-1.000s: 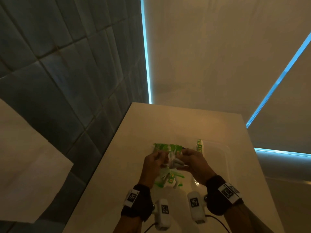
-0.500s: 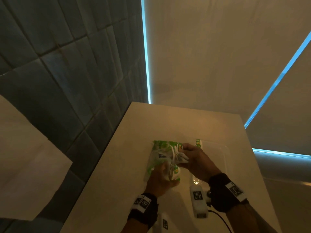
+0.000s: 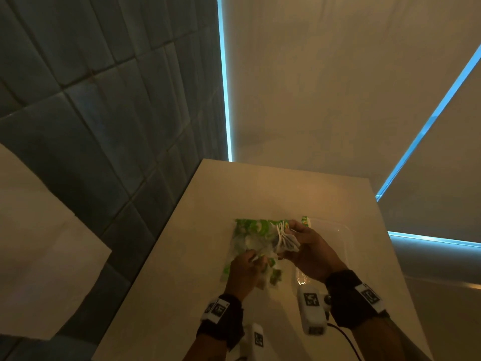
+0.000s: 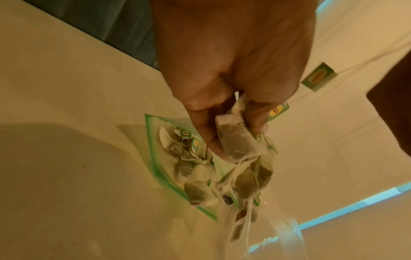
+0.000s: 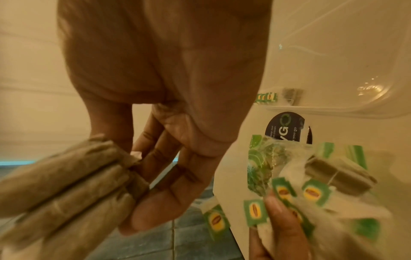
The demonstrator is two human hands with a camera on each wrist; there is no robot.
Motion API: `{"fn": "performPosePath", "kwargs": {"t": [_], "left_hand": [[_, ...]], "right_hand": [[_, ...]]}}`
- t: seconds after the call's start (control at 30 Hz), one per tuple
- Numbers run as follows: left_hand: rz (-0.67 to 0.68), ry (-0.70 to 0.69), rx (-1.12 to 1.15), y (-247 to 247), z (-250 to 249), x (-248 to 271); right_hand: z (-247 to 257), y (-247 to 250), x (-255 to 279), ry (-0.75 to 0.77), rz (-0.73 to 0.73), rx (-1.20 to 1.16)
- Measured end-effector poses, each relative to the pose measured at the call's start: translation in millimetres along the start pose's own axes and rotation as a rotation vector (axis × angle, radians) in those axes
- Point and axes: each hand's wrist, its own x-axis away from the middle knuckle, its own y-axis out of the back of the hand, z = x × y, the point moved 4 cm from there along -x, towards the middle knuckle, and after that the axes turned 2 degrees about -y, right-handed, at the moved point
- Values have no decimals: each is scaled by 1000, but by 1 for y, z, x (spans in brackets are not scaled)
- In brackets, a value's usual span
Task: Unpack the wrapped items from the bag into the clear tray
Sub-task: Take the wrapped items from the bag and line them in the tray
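Note:
A clear plastic bag [image 3: 247, 238] with green print lies on the pale table, full of tea bags [image 4: 189, 168] with green-yellow tags. My left hand [image 3: 253, 259] grips the bag's near end, with tea bags bunched in its fingers [image 4: 206, 123]. My right hand [image 3: 294, 231] pinches a stack of tea bags [image 3: 286, 239] just right of the bag, at the clear tray's left edge. In the right wrist view that stack [image 5: 66, 184] sits between thumb and fingers. The clear tray [image 3: 338, 230] holds a few tea bags [image 5: 291, 93] at its far left corner.
A dark tiled wall [image 3: 117, 126] runs along the table's left edge. Pale blinds [image 3: 325, 87] hang behind the table's far edge. A round black sticker [image 5: 285, 129] shows beside the tray. Bare tabletop [image 3: 182, 282] lies left of the bag.
My left hand dropped from beside the right hand to the bag's near end. The right hand came away to the right, toward the tray, with a stack of tea bags.

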Motion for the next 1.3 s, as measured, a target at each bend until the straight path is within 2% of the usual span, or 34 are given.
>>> {"fn": "performPosePath", "kwargs": {"t": [0.2,0.3,0.47,0.63,0.73,0.93,1.0,1.07,1.3], "left_hand": [[-100,206,186,20,18,-4],[-137,242,238,24,25,-7],[-75,315,417,25,23,-2],[14,440,390,21,34,7],[111,484,373,13,39,13],[167,570,520,-15,61,1],[119,577,609,-23,76,-7],[65,579,724,-19,66,-5],[16,615,1028,-16,51,-10]], "right_hand": [[-6,15,6,-27,-77,-28],[-17,26,4,-83,-163,-2],[-43,37,0,-215,-267,102],[-70,53,-2,-333,-308,231],[-77,60,-3,-365,-332,265],[-80,67,-4,-371,-368,338],[-81,70,-5,-367,-393,373],[-83,74,-6,-367,-410,396],[-87,75,-4,-343,-393,509]]}}
